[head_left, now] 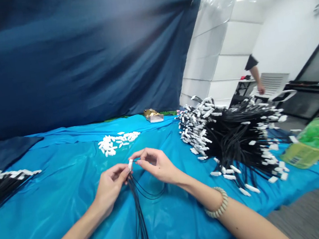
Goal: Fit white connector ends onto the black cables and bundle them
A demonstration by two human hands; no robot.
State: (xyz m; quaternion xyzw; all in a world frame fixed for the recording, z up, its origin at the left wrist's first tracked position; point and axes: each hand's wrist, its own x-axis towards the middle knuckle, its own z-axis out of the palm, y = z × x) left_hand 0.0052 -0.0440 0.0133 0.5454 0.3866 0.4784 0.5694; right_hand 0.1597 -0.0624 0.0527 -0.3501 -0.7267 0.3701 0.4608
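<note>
My left hand (pixel 113 186) pinches a small white plastic connector (pixel 130 165) in front of me, at the upper end of a bundle of thin black cables (pixel 140 221). The cables hang down from my fingers over the blue sheet. Close beside it, my right hand (pixel 155 164) is closed in a pinch on a black cable, whose tip is at the connector; a loop of cable (pixel 157 197) sags below. Whether the tip is inside the connector, I cannot tell. Beyond my hands lies a loose pile of white connectors (pixel 109 145).
A big heap of black cables with white ends (pixel 236 133) lies at the right, near a green-capped bottle (pixel 309 142). More cables (pixel 6 188) lie at the left. A small gold box (pixel 153 115) stands at the back. A person's arm (pixel 255 74) shows by a white chair (pixel 272 85).
</note>
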